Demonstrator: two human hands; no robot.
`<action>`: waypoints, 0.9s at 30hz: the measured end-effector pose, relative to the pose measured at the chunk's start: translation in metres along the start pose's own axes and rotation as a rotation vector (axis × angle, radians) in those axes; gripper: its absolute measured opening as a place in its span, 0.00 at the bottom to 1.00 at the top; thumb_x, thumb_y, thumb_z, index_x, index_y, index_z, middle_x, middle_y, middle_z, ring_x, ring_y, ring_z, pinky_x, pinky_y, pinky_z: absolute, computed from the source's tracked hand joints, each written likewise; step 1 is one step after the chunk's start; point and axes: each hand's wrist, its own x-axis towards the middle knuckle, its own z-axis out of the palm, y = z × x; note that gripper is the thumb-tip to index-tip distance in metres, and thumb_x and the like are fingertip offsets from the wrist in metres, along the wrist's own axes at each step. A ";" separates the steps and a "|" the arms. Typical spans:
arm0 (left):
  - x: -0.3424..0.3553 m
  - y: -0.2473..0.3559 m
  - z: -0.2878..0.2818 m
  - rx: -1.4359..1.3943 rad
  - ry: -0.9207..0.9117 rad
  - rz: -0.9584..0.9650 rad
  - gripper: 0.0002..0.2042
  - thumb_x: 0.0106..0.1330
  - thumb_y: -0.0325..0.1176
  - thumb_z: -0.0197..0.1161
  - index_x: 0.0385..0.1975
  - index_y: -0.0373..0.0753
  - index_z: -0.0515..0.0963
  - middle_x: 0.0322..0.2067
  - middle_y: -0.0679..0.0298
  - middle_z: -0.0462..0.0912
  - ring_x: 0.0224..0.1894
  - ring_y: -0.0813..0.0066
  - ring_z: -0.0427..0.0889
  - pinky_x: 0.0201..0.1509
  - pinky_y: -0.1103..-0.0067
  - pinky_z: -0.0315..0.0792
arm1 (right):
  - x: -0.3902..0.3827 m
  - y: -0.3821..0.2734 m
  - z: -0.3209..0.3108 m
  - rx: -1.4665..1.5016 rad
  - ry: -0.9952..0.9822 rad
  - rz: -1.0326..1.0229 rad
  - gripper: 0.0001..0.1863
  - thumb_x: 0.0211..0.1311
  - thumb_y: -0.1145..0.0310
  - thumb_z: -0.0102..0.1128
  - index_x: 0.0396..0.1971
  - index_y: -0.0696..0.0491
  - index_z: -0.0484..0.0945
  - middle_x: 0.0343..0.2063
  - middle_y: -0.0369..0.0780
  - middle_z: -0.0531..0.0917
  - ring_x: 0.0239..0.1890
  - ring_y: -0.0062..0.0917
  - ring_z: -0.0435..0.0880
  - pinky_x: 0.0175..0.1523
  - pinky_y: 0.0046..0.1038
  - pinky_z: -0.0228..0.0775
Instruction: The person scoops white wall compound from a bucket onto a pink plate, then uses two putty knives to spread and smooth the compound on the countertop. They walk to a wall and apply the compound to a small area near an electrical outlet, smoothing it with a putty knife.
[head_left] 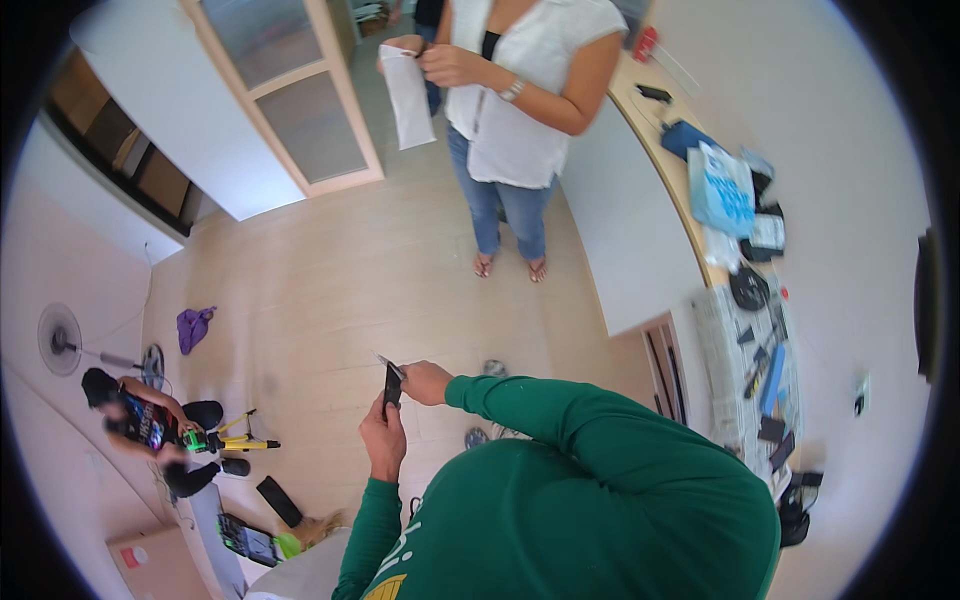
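My left hand [382, 428] grips a black flat piece [392, 390], held upright near the centre bottom. Just to its right, my right hand [424, 382] is closed on a thin pale metal tool [386, 361], possibly a blade, whose end sticks out to the upper left against the black piece. The tool's handle is hidden by my fingers.
A standing person [510, 130] holds a white sheet [408, 100]. At lower left another person [140, 420] sits by a yellow tripod [240, 440], near a fan [60, 338] and purple cloth [195, 330]. A counter [660, 160] at right bears bags, newspaper and tools.
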 end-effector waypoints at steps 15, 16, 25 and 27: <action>0.213 -0.016 -0.147 0.299 0.684 -0.028 0.15 0.74 0.31 0.63 0.57 0.37 0.86 0.39 0.46 0.89 0.37 0.45 0.88 0.43 0.58 0.81 | 0.288 -0.135 -0.009 0.476 -0.439 -0.160 0.21 0.71 0.58 0.68 0.45 0.66 0.85 0.32 0.46 0.89 0.25 0.30 0.90 0.27 0.33 0.86; 0.209 -0.016 -0.148 0.311 0.638 0.030 0.15 0.74 0.32 0.63 0.57 0.36 0.86 0.40 0.46 0.88 0.37 0.46 0.88 0.42 0.59 0.82 | 0.299 -0.143 -0.008 0.377 -0.375 -0.142 0.20 0.72 0.60 0.65 0.46 0.66 0.84 0.32 0.46 0.89 0.26 0.31 0.91 0.29 0.34 0.87; 0.201 -0.075 -0.228 0.349 0.611 -0.033 0.18 0.73 0.31 0.61 0.60 0.36 0.81 0.41 0.44 0.85 0.45 0.41 0.86 0.48 0.55 0.81 | 0.352 -0.232 0.076 0.106 -0.567 -0.122 0.16 0.65 0.73 0.65 0.52 0.60 0.83 0.36 0.43 0.89 0.31 0.26 0.89 0.31 0.31 0.83; 0.187 -0.095 -0.250 0.266 0.648 -0.129 0.19 0.74 0.31 0.60 0.63 0.35 0.79 0.43 0.45 0.84 0.45 0.41 0.86 0.49 0.54 0.81 | 0.349 -0.247 0.114 0.050 -0.695 -0.242 0.18 0.64 0.75 0.64 0.54 0.60 0.82 0.38 0.44 0.89 0.31 0.27 0.89 0.31 0.32 0.81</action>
